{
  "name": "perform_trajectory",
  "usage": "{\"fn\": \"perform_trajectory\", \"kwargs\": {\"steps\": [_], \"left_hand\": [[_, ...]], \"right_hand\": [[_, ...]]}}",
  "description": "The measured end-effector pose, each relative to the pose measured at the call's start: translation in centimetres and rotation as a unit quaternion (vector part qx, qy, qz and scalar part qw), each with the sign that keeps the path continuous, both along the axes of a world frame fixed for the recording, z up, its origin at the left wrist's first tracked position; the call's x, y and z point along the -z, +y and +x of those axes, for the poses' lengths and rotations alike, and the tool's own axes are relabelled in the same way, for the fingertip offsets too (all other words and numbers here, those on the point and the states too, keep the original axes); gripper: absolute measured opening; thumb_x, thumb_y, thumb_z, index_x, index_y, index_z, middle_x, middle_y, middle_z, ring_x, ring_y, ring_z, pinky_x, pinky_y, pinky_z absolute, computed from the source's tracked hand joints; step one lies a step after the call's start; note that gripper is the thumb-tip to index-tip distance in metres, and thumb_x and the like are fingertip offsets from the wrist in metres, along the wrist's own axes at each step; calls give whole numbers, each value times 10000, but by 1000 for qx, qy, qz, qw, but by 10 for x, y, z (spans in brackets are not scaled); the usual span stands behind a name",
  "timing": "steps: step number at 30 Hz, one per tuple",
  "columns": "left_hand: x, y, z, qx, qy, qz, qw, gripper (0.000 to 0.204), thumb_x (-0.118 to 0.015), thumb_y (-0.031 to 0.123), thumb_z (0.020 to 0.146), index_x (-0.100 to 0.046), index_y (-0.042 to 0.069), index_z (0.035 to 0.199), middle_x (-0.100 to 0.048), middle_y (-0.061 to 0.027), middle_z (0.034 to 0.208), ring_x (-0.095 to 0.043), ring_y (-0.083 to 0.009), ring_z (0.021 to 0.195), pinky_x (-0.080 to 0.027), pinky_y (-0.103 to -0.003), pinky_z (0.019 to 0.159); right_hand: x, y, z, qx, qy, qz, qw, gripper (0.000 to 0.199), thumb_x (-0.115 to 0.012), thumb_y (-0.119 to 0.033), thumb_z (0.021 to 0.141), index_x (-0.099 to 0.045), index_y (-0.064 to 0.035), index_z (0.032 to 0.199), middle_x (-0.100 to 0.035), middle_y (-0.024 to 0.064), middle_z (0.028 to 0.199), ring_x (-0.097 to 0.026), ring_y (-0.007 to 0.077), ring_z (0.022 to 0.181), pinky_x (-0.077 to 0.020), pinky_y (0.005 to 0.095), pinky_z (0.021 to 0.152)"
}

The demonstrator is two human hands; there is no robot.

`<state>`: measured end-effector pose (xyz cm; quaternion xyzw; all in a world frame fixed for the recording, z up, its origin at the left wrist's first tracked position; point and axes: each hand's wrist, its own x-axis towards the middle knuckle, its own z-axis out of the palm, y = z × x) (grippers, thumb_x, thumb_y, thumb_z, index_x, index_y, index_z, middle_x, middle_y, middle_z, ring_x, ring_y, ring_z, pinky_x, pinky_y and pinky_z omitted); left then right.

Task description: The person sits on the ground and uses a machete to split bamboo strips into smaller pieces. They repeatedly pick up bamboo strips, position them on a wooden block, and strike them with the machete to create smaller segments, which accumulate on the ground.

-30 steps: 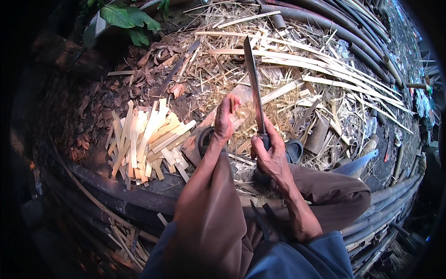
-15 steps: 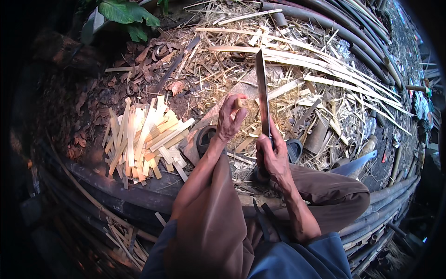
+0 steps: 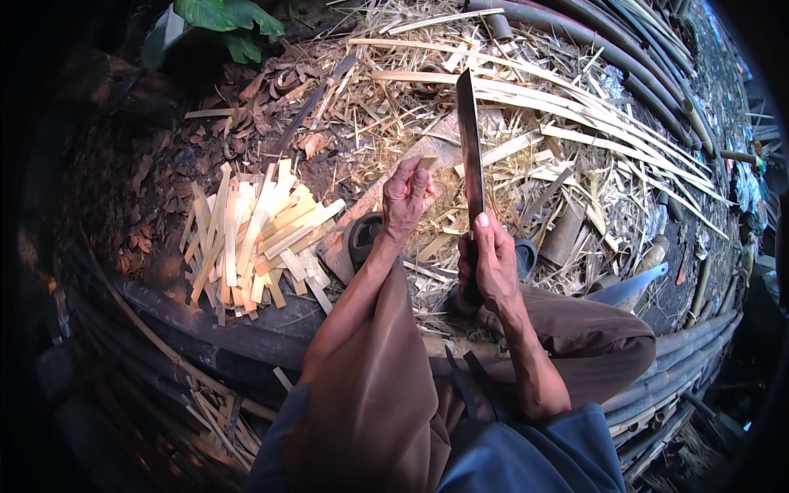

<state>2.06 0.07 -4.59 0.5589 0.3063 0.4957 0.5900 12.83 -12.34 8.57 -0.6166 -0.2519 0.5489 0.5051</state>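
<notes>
My left hand (image 3: 403, 204) is closed, thumb against fingers, round a short wooden strip (image 3: 426, 163) whose end sticks out at the top. My right hand (image 3: 495, 264) grips the dark handle of a machete (image 3: 469, 135), its long blade standing nearly upright and pointing away from me. Blade and strip are apart. Left of my left forearm lies a loose pile of short, pale strips (image 3: 246, 238), probably split bamboo. Below both hands are a flat board (image 3: 394, 182), wood shavings and my sandals (image 3: 527, 258).
Long pale strips (image 3: 567, 103) curve across the far right, beside dark poles (image 3: 567, 37). A second long knife (image 3: 316, 105) lies far left among dry leaves. To the right are a saw blade (image 3: 631, 286) and a cut bamboo piece (image 3: 564, 234). Poles (image 3: 238, 361) run along the near side.
My left hand has turned and closed further, with the strip now tilted upward. The right hand has turned slightly, and the machete has moved a little nearer me.
</notes>
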Motion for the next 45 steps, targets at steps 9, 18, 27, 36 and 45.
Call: {"fn": "perform_trajectory", "kwargs": {"steps": [9, 18, 27, 36, 45], "left_hand": [[0, -5, -3, 41, -20, -76, 996, 508, -340, 474, 1079, -511, 54, 851, -451, -3, 831, -395, -122, 792, -339, -274, 786], [-13, -14, 0, 68, 42, -17, 997, 471, -451, 453, 1055, -538, 38, 850, -463, -8, 758, -453, -116, 727, -393, -280, 695], [-3, -13, 0, 62, 53, 6, 997, 479, -437, 457, 1058, -542, 38, 851, -472, -29, 743, -464, -135, 709, -401, -292, 686], [-9, -13, 2, 84, 44, -4, 996, 455, -459, 437, 1056, -545, 40, 853, -483, -19, 757, -464, -130, 722, -402, -289, 695], [-11, -7, -4, 81, 59, 2, 995, 449, -505, 447, 1035, -594, 48, 850, -544, -25, 784, -515, -126, 752, -432, -296, 722]], "right_hand": [[-16, 7, -10, 5, 57, -38, 998, 489, -379, -412, 1076, -475, -52, 1393, -396, -80, 623, -376, 24, 511, -307, 211, 444], [-5, 10, -9, 3, 113, -76, 991, 326, -418, -472, 1057, -423, -161, 961, -501, 20, 679, -457, 98, 467, -376, 237, 389], [-7, 8, -10, -2, 108, -88, 990, 334, -420, -475, 1056, -427, -155, 962, -512, 14, 672, -464, 96, 468, -380, 236, 392], [-10, 7, -9, -2, 72, -116, 991, 440, -381, -463, 1067, -576, -72, 1117, -468, -23, 641, -448, 71, 492, -384, 235, 440], [-9, 10, -18, -53, -127, 4, 991, 473, -365, -274, 1077, -406, -106, 1517, -418, -26, 644, -427, 67, 603, -388, 267, 563]]}}
